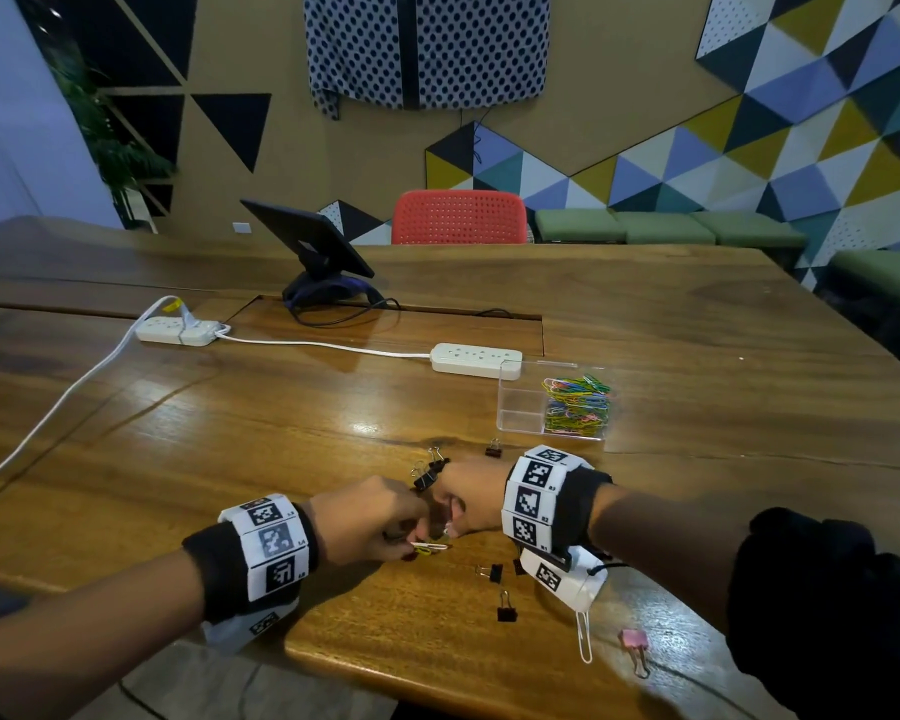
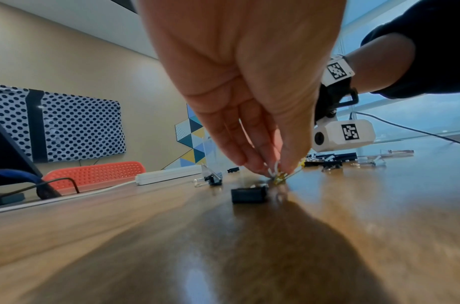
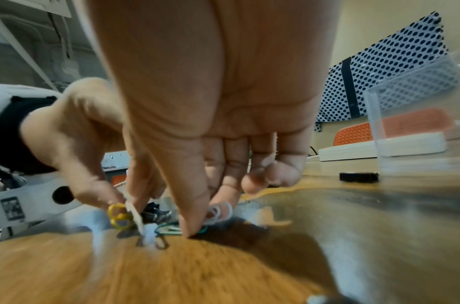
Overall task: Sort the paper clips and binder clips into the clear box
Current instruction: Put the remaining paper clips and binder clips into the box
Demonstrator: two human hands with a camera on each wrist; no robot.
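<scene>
Both hands meet low over the wooden table near its front edge. My left hand (image 1: 409, 543) pinches a yellow paper clip (image 3: 118, 216), also seen under its fingertips (image 2: 279, 178). My right hand (image 1: 450, 530) pinches a white paper clip (image 3: 221, 212) between thumb and fingers, and its thumb tip touches a green paper clip (image 3: 169, 229) on the table. The clear box (image 1: 510, 402) stands beyond the hands. Its right compartment holds a heap of coloured paper clips (image 1: 578, 405); the left one holds nothing. Black binder clips (image 1: 427, 475) lie around the hands.
More black binder clips (image 1: 506, 610), a pink binder clip (image 1: 635, 641) and a large white paper clip (image 1: 584, 636) lie near the front edge. A white power strip (image 1: 476, 360) sits just behind the box. A tablet on a stand (image 1: 313, 241) is further back.
</scene>
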